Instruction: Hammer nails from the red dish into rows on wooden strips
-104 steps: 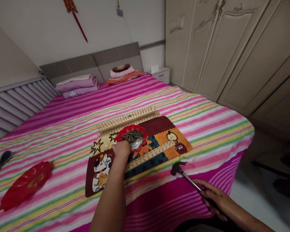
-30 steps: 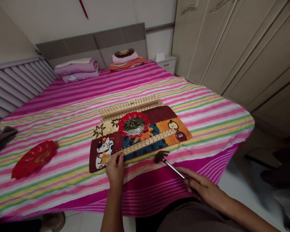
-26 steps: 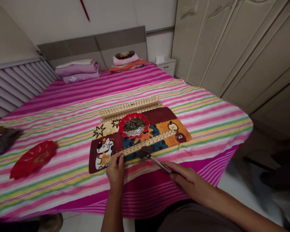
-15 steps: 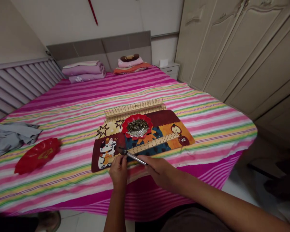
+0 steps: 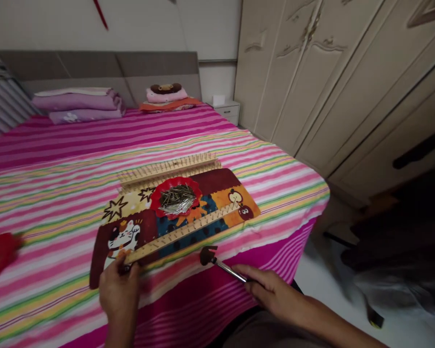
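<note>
My right hand (image 5: pixel 266 285) is wrapped round the dark handle of a claw hammer (image 5: pixel 228 269). The hammer's dark head points left, over the near side of the bed, apart from the wood. At the near left, my left hand (image 5: pixel 120 285) grips the left end of a long wooden strip (image 5: pixel 181 231) with nails standing along it. This strip lies slantwise on a patterned mat (image 5: pixel 97 261) with a cat drawing. Just behind it, a red scalloped dish (image 5: pixel 196 188) holds a heap of loose nails (image 5: pixel 177 198).
More wooden strips (image 5: pixel 170 167) with upright nails lie behind the dish. A red plate (image 5: pixel 0 253) rests at the left edge on the striped bedspread (image 5: pixel 58 193). Folded bedding (image 5: pixel 79 104) is stacked by the headboard. A wardrobe (image 5: pixel 290 72) stands to the right.
The view has turned to the right. The hammer has moved rightward, away from my left hand and the strip's left end. My left hand stays at that end.
</note>
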### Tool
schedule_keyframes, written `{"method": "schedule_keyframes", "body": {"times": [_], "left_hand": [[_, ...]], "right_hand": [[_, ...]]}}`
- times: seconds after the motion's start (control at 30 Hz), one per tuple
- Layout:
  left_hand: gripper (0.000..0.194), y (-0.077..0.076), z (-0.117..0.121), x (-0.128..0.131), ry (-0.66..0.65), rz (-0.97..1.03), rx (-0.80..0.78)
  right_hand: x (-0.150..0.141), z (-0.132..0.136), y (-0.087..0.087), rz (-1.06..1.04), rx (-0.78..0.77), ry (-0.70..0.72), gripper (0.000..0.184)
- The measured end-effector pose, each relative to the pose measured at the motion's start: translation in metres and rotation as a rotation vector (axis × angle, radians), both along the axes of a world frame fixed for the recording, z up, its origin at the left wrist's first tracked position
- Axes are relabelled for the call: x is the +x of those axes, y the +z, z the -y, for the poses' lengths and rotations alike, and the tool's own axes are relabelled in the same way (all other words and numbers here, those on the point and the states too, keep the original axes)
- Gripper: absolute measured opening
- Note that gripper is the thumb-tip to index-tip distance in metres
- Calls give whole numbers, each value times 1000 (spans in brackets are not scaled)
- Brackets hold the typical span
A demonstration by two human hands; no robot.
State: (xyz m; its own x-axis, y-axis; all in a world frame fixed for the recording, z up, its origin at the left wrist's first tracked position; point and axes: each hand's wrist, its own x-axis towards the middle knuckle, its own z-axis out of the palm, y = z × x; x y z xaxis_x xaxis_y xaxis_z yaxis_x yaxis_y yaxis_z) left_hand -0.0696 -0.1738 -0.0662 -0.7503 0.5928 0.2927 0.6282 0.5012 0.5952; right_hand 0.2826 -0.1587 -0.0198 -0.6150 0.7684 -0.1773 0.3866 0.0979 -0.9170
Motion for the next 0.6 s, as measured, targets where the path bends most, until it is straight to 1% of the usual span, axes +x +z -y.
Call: {"method": "schedule_keyframes", "body": {"times": [0.07,0.13,0.27,0.33,0.37,0.43,0.47,0.5,0.53,0.6], "left_hand": [[31,-1,-2,-5,-38,-4,-39],[29,0,-5,-3,-55,-22,-34],[33,0,-14,19,-93,-27,-15],[37,-2,-19,33,-114,39,8],[39,-4,-22,40,-131,103,28],[43,-5,-27,50,-205,258,86],[44,-4,-29,52,-222,301,104],[44,-2,-32,53,-218,308,114],[42,3,-35,52,-195,273,116],[38,18,-46,47,-150,122,112]], "right_hand": [[12,4,-12,21,-63,-60,43],[21,5,-21,39,-114,-115,44],[36,1,-33,71,-130,-190,48],[42,-3,-39,83,-117,-201,53],[44,-5,-42,87,-119,-206,54],[48,-8,-50,93,-129,-223,57],[50,-9,-54,93,-134,-232,57],[51,-9,-57,92,-138,-242,57],[52,-9,-60,89,-136,-254,57],[52,-9,-64,76,-145,-281,54]]}}
